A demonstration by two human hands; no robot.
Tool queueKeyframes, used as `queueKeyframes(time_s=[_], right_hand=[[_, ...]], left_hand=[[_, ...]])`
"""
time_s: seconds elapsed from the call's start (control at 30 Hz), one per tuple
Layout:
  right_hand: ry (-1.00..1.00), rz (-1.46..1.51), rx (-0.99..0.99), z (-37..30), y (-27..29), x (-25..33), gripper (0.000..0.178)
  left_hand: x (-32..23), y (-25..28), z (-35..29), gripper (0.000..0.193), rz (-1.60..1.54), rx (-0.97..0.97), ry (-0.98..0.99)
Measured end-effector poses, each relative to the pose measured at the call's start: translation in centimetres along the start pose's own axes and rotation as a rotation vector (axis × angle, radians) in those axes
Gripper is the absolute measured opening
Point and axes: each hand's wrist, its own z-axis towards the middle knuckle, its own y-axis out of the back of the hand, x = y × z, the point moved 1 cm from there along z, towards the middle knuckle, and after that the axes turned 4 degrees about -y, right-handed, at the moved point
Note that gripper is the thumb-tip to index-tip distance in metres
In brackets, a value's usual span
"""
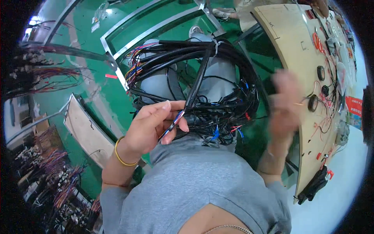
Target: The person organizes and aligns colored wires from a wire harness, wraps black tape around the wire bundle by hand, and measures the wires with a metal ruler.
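A thick coil of black wire harness [249, 70] lies across my lap, bound at the far side with a pale tie [216, 46]. Coloured wire ends [136, 64] fan out on its left side, and small blue pieces [216, 133] show near its front. My left hand [150, 124] is closed around one black-sheathed cable [198, 82], where thin coloured wires come out of the sheath. That cable slants up and away toward the tie. Off to the right, my right hand [286, 103] is raised near the board's edge and smeared by motion; its fingers cannot be made out.
On the right stands a pale board [286, 37] with black tape rolls [313, 103], red wires and loose parts on it. A metal frame [117, 29] is on the green floor ahead. Bundles of wires [62, 179] hang at the left, near another pale board [83, 130].
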Motion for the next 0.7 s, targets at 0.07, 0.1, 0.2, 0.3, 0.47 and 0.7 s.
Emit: queueKeyframes(time_s=[0.07, 0.1, 0.2, 0.3, 0.47, 0.7], right_hand=[[0.508, 0.140, 0.442, 0.5, -3.2, 4.1, 0.040], [0.677, 0.137, 0.477, 0.8, -5.1, 5.7, 0.042], [0.813, 0.329, 0.313, 1.8, -8.4, 7.8, 0.023], [0.854, 0.535, 0.192, 2.0, -10.0, 7.1, 0.019], [0.771, 0.558, 0.066, 0.4, -11.7, 6.3, 0.016], [0.618, 0.432, -0.029, -0.6, -6.2, 3.8, 0.053]], left_hand=[[-0.4, -0.8, -0.1, 0.042, 0.014, 0.047, -0.014], [-0.5, -1.0, -0.2, 0.041, 0.023, 0.048, -0.015], [-0.7, -1.0, -0.8, 0.038, 0.185, -0.021, -0.046], [-0.2, -0.3, -1.5, 0.035, 0.201, -0.081, -0.113], [0.5, -1.0, -1.9, 0.027, 0.710, -0.152, -0.299], [-1.0, -3.6, -0.4, 0.020, 0.654, -0.034, -0.439]])
